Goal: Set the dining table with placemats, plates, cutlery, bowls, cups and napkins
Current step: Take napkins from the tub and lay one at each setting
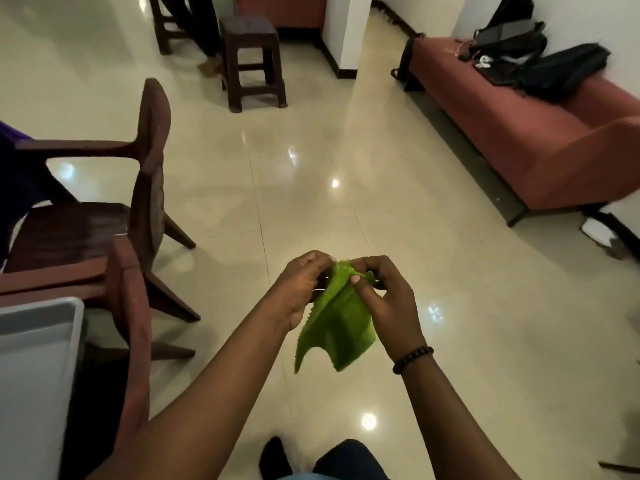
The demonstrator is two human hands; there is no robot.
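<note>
A green cloth napkin hangs in front of me over the tiled floor, its lower corners drooping. My left hand pinches its top edge from the left. My right hand, with a dark bead bracelet at the wrist, pinches the same top edge from the right. The two hands sit close together at the cloth's upper corner. No table surface shows under the napkin.
Two wooden chairs stand at the left, and a grey tray lies at the lower left edge. A red bench with black bags runs along the right wall. A dark stool stands at the back. Glossy floor lies ahead.
</note>
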